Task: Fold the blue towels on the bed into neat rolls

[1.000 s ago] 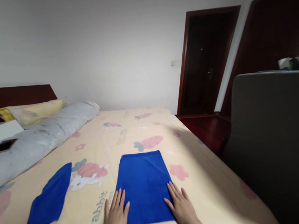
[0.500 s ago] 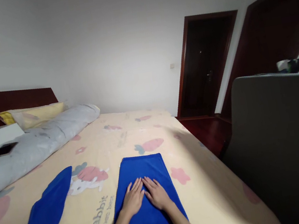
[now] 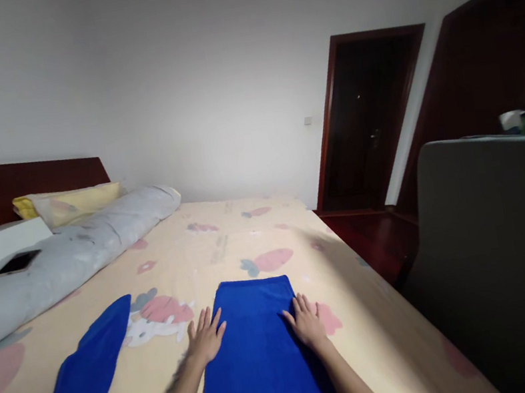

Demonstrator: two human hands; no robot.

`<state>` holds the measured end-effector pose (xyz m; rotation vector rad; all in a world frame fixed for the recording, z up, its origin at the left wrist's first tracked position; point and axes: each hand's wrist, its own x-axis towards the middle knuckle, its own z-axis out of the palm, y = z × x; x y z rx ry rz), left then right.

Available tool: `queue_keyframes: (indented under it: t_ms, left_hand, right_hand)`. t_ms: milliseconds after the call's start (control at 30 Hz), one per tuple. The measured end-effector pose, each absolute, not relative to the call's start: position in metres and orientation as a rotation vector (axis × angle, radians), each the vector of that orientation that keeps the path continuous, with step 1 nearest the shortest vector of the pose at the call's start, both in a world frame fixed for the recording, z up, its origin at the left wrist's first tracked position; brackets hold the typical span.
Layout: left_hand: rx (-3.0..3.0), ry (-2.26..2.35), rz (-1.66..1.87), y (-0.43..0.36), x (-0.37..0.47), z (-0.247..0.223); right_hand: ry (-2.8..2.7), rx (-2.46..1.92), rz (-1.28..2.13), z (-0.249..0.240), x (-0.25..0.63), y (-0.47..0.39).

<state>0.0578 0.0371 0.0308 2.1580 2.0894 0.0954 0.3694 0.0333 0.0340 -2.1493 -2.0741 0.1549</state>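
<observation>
A blue cloth (image 3: pixel 262 352), folded into a flat rectangle, lies on the bed straight in front of me. At its left edge is my left hand (image 3: pixel 206 336), palm down with the fingers spread. My right hand (image 3: pixel 309 320) rests over the right edge in the same way, fingers apart. Neither hand grips anything. Farther left lies a second blue cloth (image 3: pixel 91 362), loosely folded into an uneven, pointed shape.
The bed (image 3: pixel 229 236) has a cream sheet with carrot and rabbit prints. A grey rolled quilt (image 3: pixel 95 229) with a phone (image 3: pixel 19 262) on it runs along the left, near a yellow pillow (image 3: pixel 83 201). A dark grey panel (image 3: pixel 503 235) stands at the right.
Both hands have moved apart, from the middle of the folded cloth outward to its left and right edges. The view has shifted slightly.
</observation>
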Motion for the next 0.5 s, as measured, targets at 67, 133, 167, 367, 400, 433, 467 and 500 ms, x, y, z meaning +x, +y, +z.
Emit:
queue_keyframes:
  t_ms: [67,133,167,367,400,433,467,500]
  left_hand:
    - [2.186,2.113,0.087,0.043,0.067,0.033]
    - [2.26,2.085,0.094,0.048,0.08,0.033]
    - [2.295,2.047,0.102,0.051,0.087,0.033]
    - [2.223,1.987,0.111,0.071,0.101,0.032]
    - [2.196,2.012,0.111,0.074,0.097,0.032]
    - [2.166,2.036,0.111,0.077,0.092,0.033]
    - [2.138,2.059,0.109,0.08,0.086,0.033]
    - [2.113,2.075,0.107,0.082,0.08,0.033]
  right_hand:
    - [-2.2,-1.957,0.2,0.037,0.357,0.039]
    - [-2.372,-1.68,0.288,0.039,0.343,0.044]
    - [-2.437,-1.572,0.324,0.039,0.337,0.046]
    - [-2.439,-1.625,0.313,0.033,0.329,0.064]
    - [-2.408,-1.684,0.298,0.032,0.334,0.068]
    - [-2.373,-1.747,0.285,0.031,0.341,0.071]
    - [-2.34,-1.807,0.276,0.03,0.348,0.075]
    - [-2.31,-1.863,0.27,0.029,0.355,0.078]
